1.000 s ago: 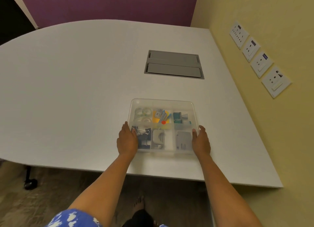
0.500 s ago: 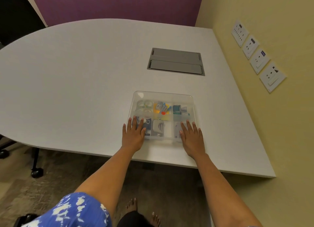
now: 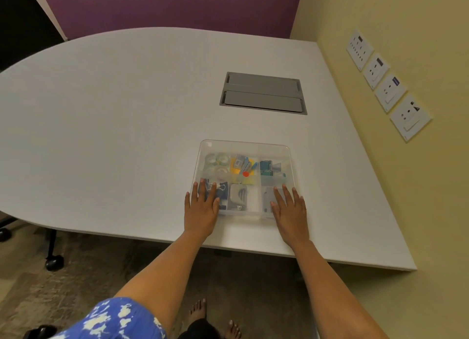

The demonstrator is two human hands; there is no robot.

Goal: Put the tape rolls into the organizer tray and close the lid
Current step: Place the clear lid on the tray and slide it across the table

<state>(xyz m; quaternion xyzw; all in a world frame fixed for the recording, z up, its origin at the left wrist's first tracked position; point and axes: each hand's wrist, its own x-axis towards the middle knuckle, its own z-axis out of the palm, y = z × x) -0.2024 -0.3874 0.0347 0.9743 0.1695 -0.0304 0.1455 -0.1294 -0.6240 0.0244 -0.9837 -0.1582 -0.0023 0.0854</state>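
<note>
The clear organizer tray [image 3: 245, 181] sits on the white counter [image 3: 114, 125] close to its near edge, and its transparent lid [image 3: 246, 148] already lies over the 6 compartments. The tape rolls [image 3: 216, 164], about 4 clear ones, rest in the far-left compartment, seen through the lid. The other compartments hold binder clips [image 3: 215, 187], a small grey punch-like tool [image 3: 238, 196], yellow and blue stationery with a red dot [image 3: 244, 166] and some teal pieces [image 3: 269, 169].

Both hands lie flat on the near part of the lid. The left hand [image 3: 201, 209] covers the near-left corner, its fingers [image 3: 212, 192] spread wide and straight over the binder clips, gripping nothing. The right hand [image 3: 290, 209] covers the near-right corner in the same way, fingers [image 3: 285, 195] splayed and flat, holding nothing.

The loading looks finished, so the step in hand is most likely the closing: pressing the lid down to seat it. Whether the near edge has clicked home cannot be told from here, and the far edge shows no clear gap. The next move probably calls for even downward pressure from both palms, then a check along the far corners so the lid sits level all round. Pressing on 1 side only might tip the lid or slide the tray toward the counter's edge.
</note>
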